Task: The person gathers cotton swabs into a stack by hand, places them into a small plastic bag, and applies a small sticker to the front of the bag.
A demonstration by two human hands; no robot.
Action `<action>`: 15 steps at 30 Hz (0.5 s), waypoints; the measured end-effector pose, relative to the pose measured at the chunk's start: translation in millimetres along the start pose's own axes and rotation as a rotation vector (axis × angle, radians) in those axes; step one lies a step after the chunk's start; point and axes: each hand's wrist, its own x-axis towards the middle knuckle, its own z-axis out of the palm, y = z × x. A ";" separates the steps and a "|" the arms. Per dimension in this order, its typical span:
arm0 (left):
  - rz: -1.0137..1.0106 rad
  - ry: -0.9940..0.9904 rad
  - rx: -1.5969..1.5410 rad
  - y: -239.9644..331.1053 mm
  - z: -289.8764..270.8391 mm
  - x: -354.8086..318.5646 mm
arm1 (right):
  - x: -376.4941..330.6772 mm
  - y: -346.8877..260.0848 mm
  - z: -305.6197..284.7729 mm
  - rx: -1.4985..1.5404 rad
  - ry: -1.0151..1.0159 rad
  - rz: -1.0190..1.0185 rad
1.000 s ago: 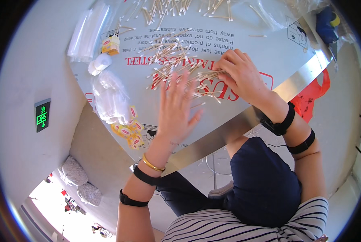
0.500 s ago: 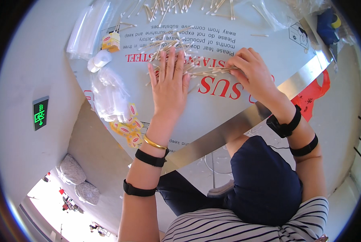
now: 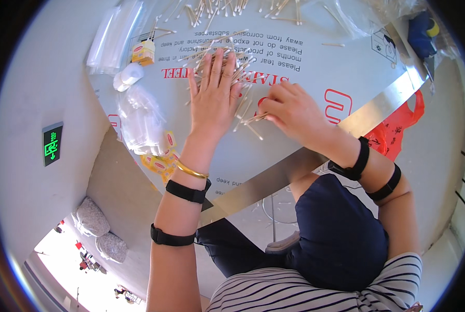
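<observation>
Swabs (image 3: 240, 72) under left fingers (image 3: 214, 73); between right fingers (image 3: 271, 106)

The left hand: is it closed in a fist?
No, the left hand lies palm down over the pile of cotton swabs, its fingers stretched out straight.

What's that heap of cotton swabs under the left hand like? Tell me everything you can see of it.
The heap of cotton swabs is a loose tangle of thin, tan sticks with white tips, apparently wood and cotton. They lie in many directions on the grey, printed tabletop. The left hand lies palm down over it, hiding its middle.
</observation>
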 end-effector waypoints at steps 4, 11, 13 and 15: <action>0.010 0.002 -0.022 -0.1 -8.9 -1.8 | 14.3 -9.1 8.6 0.037 -0.001 -0.072; -0.022 -0.017 -0.242 14.4 -48.9 -67.9 | -2.3 3.6 -11.3 0.047 -0.064 0.020; 0.008 -0.067 -0.209 16.0 -43.0 -79.6 | 2.2 1.1 -9.2 0.066 -0.050 0.021; -0.057 0.012 -0.307 23.9 -34.3 -81.2 | 7.1 0.0 -6.4 0.079 -0.037 0.026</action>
